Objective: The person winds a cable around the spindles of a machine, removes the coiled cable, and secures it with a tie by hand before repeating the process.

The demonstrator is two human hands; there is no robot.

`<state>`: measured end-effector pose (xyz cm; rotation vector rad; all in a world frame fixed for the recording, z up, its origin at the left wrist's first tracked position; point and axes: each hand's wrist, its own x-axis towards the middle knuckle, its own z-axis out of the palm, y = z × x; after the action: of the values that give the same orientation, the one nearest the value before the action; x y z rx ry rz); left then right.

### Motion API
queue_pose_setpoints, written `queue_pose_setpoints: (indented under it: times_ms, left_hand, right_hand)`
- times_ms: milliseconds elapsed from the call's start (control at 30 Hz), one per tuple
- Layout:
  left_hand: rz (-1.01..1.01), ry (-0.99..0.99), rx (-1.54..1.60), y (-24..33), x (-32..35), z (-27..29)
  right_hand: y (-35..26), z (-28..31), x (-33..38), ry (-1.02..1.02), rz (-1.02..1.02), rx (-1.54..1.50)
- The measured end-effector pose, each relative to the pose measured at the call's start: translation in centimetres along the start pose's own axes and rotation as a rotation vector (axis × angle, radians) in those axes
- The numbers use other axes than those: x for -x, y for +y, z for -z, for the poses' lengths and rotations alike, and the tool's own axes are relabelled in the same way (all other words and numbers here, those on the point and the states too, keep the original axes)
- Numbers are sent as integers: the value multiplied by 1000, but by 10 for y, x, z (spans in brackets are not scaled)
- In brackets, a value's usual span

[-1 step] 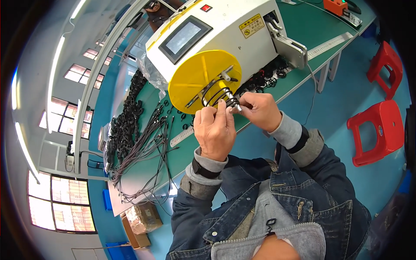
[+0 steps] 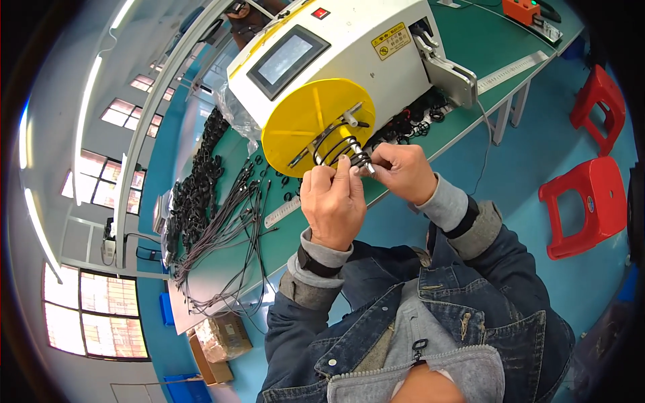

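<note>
1. Head view: black cable (image 2: 361, 158), looped around metal prongs (image 2: 371, 168) fronting yellow disc (image 2: 285, 127) of white machine (image 2: 363, 54).
2. Left hand (image 2: 334, 205): fingers nearly closed, pinching the cable.
3. Right hand (image 2: 408, 174): fingers curled beside the coil; cannot tell their hold.
4. Green desk (image 2: 497, 41): carries machine, dark cable bundles (image 2: 195, 195).

coiled cable (image 2: 361, 160): black | disc (image 2: 287, 131): yellow | machine casing (image 2: 359, 50): white | tabletop (image 2: 474, 37): green | stools (image 2: 603, 198): red | jacket (image 2: 516, 285): dark blue
</note>
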<state>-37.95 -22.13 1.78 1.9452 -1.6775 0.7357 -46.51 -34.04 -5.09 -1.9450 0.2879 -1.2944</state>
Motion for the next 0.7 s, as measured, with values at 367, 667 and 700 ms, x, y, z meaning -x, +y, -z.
queue_pose_setpoints:
  times_ms: [367,667,700]
  left_hand:
    - [-13,-192,130,-34,4,-14]
    - [109,-302,95,-17,-4,0]
    - [106,-331,52,-17,-4,0]
  right_hand:
    - [21,-1,-24,-126,-6,-146]
    - [17,-18,-4,-107,-75,-366]
    - [14,-20,-4,-106,-76,-365]
